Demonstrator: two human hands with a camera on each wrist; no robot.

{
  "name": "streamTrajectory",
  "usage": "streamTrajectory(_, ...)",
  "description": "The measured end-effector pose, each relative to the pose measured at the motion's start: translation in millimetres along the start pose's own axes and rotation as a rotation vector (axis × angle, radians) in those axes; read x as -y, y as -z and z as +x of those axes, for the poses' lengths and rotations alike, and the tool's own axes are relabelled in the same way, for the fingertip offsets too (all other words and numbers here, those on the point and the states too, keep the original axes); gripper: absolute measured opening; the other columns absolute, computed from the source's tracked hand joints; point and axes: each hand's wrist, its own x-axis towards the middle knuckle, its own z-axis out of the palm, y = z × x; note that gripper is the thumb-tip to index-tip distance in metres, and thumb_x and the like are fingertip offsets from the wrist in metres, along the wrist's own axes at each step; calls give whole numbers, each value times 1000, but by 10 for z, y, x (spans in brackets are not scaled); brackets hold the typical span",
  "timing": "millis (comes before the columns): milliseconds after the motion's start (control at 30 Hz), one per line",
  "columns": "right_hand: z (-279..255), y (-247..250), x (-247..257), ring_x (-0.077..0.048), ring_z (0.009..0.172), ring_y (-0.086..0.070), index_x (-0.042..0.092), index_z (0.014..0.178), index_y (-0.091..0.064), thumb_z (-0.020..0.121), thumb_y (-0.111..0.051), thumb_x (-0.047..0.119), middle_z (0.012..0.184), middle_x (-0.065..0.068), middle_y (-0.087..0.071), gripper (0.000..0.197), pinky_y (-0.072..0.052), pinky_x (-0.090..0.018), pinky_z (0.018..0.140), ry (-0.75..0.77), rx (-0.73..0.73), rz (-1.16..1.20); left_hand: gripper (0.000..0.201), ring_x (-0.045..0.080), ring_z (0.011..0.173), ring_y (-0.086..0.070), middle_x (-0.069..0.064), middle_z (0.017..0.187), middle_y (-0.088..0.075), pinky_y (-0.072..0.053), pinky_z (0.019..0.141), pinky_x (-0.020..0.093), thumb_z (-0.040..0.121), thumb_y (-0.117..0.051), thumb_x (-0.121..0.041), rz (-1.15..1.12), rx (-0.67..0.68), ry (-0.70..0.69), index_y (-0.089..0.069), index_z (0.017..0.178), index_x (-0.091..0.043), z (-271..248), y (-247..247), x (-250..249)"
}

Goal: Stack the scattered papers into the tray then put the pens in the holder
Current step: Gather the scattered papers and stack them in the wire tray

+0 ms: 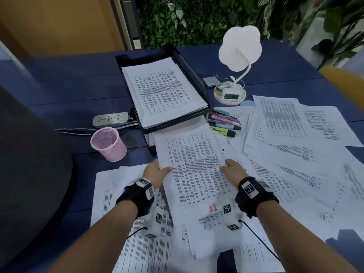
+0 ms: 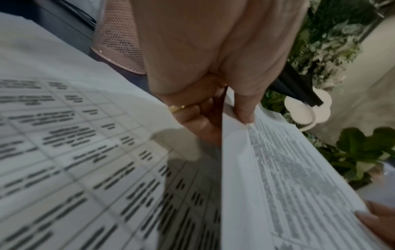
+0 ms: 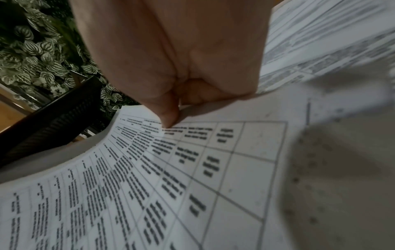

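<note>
I hold a sheaf of printed papers (image 1: 195, 170) above the desk, its far edge near the front of the black tray (image 1: 199, 79). My left hand (image 1: 157, 171) pinches its left edge, thumb (image 2: 243, 108) on top and fingers underneath. My right hand (image 1: 232, 171) pinches the right edge, thumb (image 3: 169, 116) on the print. The tray holds a stack of printed sheets (image 1: 163, 91). Scattered papers (image 1: 295, 146) cover the desk to the right and below my arms. Several pens and highlighters (image 1: 224, 123) lie beside the tray's front right corner. The pink mesh holder (image 1: 108, 143) stands empty at the left.
A white flower-shaped lamp with a clock base (image 1: 232, 91) stands right of the tray. A power strip (image 1: 110, 119) lies left of the tray, behind the holder. A dark chair back (image 1: 29, 164) fills the left side. Plants (image 1: 197, 20) line the far edge.
</note>
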Motion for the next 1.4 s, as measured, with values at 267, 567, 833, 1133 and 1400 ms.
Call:
streamTrajectory(267, 385, 4, 409, -35, 109, -57, -4, 118, -57, 91, -46, 8, 118, -20, -60, 31, -46, -36, 89, 10, -20, 67, 22, 28, 87, -66, 16, 113, -67, -56, 73, 40, 96, -52, -14, -384, 73, 181, -56, 116, -7, -65, 87, -13)
streamTrajectory(567, 581, -74, 892, -26, 136, -36, 4, 143, -35, 99, -45, 17, 150, -11, -36, 47, -30, -28, 107, 105, -26, 192, 19, 30, 92, -53, 7, 105, -50, -53, 67, 39, 96, -44, -9, -269, 21, 264, -38, 113, -14, 251, 279, -33)
streamTrajectory(833, 708, -148, 854, -17, 54, -65, 19, 146, -23, 97, -49, 19, 116, -19, -56, 55, -48, -22, 42, -61, 177, 144, 14, 26, 81, -51, 13, 88, -51, -47, 60, 32, 94, -44, -9, -144, -202, 167, -36, 105, -13, 641, 372, -180)
streamTrajectory(1133, 1057, -154, 1120, -21, 40, -60, 15, 143, -27, 99, -37, 2, 116, -32, -53, 47, -39, -17, 31, -123, 55, 550, 47, 22, 71, -66, 6, 91, -63, -58, 55, 28, 85, -57, 8, -487, -82, 152, -37, 123, -10, 808, 438, -300)
streamTrajectory(1400, 1239, -196, 1245, -25, 73, -64, -5, 125, -48, 94, -47, -2, 86, -19, -63, 31, -59, -36, 77, -13, 27, 485, 19, 27, 96, -65, 13, 101, -70, -51, 86, 32, 84, -56, -13, 275, -273, -5, -68, 97, -6, 892, 521, -269)
